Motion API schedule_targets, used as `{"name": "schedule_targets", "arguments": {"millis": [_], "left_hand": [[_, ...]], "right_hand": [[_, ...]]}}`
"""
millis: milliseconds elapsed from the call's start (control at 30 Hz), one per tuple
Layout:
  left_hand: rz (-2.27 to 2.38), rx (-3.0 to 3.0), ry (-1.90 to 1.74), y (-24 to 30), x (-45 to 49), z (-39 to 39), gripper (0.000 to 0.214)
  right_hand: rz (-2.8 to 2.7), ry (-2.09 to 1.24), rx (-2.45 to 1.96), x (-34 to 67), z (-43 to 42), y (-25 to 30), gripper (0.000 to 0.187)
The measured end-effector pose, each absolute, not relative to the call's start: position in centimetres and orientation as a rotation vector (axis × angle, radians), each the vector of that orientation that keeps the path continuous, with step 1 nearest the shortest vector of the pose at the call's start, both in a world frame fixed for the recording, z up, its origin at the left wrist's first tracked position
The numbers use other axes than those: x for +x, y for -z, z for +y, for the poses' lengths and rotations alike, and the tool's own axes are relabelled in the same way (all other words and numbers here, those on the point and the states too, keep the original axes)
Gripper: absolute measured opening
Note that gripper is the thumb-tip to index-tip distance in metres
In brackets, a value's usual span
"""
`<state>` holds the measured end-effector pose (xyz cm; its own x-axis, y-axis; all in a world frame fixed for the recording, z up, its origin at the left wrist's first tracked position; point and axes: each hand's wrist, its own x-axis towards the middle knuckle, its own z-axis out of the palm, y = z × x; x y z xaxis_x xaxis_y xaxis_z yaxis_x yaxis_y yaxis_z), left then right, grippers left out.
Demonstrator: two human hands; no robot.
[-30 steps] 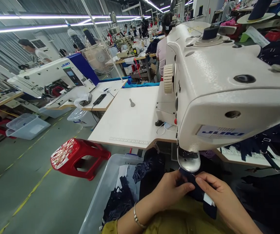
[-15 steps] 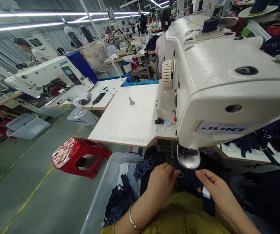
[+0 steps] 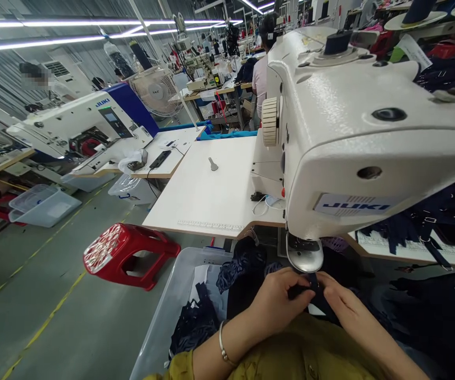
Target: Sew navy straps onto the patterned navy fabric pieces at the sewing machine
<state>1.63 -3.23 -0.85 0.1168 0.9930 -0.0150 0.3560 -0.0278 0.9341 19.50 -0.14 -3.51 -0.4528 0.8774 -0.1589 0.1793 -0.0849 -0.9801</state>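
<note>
Just below the metal guard of the white JUKI sewing machine, both my hands meet at a dark navy strap. My left hand, with a bangle on its wrist, pinches the strap from the left. Close against it, my right hand has its fingers closed on the strap's right side; its fingertips are partly hidden. A bit of white, perhaps a label, shows under the hands. Dark fabric hangs around them, and the needle area is out of sight behind the guard.
A clear plastic bin with bundles of navy straps stands left of my lap. Beyond it is a red stool. The white tabletop holds a small metal piece. More navy straps lie at right.
My hands have come together under the guard, the left moving right. The strap that hung with its white label below my right hand is now raised between both hands.
</note>
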Motion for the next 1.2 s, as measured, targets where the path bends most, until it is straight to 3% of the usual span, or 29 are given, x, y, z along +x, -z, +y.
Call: {"name": "schedule_targets", "arguments": {"millis": [233, 767, 1200], "left_hand": [[1.456, 1.718, -0.899, 0.1, 2.2, -3.6, 0.003], [1.465, 2.437, -0.771, -1.2, 2.1, -4.3, 0.019], [1.452, 2.266, -0.871, -0.7, 2.3, -3.8, 0.024]], "right_hand": [[-1.071, -1.674, -1.127, 18.5, -1.2, 4.2, 0.025], [-1.305, -1.226, -1.018, 19.6, -1.9, 4.5, 0.009], [-1.301, -1.231, -1.119, 19.0, -1.7, 3.3, 0.011]]}}
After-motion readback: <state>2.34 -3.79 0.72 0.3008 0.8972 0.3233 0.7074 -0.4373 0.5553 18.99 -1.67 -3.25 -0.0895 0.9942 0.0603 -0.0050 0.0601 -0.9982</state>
